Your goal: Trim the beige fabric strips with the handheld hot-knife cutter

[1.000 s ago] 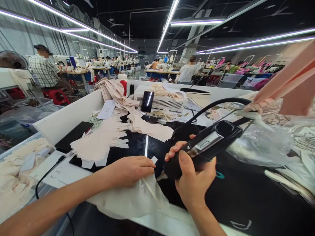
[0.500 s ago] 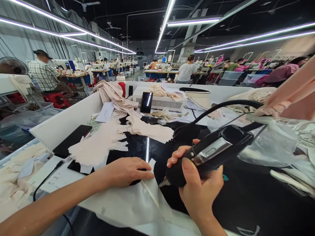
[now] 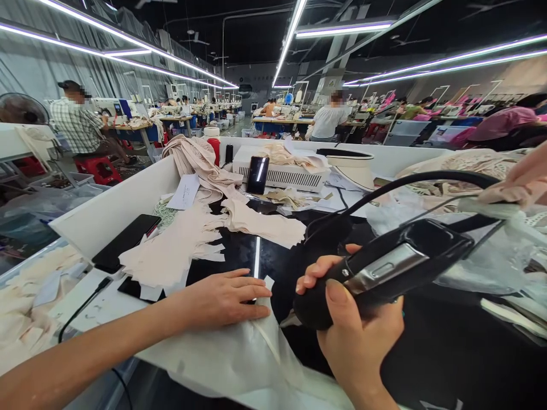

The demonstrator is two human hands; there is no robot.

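Note:
My right hand (image 3: 359, 319) is wrapped round the black handle of a corded iron (image 3: 384, 273), which has a silver panel on its upper side. The iron's underside is mostly hidden by my hand; a pale pointed tip shows at its near left end. My left hand (image 3: 231, 299) lies flat with fingers spread, pressing on the upper end of a thin translucent white cloth (image 3: 239, 364). A narrow pale strip (image 3: 267, 339) runs down that cloth from beside my fingers. The cloth hangs toward the front edge of the black tabletop (image 3: 461, 341).
Beyond my hands lie cut beige fabric pieces (image 3: 171, 247), a stack of beige strips (image 3: 269, 222), a propped phone (image 3: 258, 175) and a white vented box (image 3: 286, 173). The thick black cable (image 3: 401, 179) arches right toward pink cloth (image 3: 527, 176). A low white wall (image 3: 115, 208) borders the left.
The iron and my right hand have shifted slightly to the right. My left fingers have spread a little more on the cloth. The view has shifted slightly.

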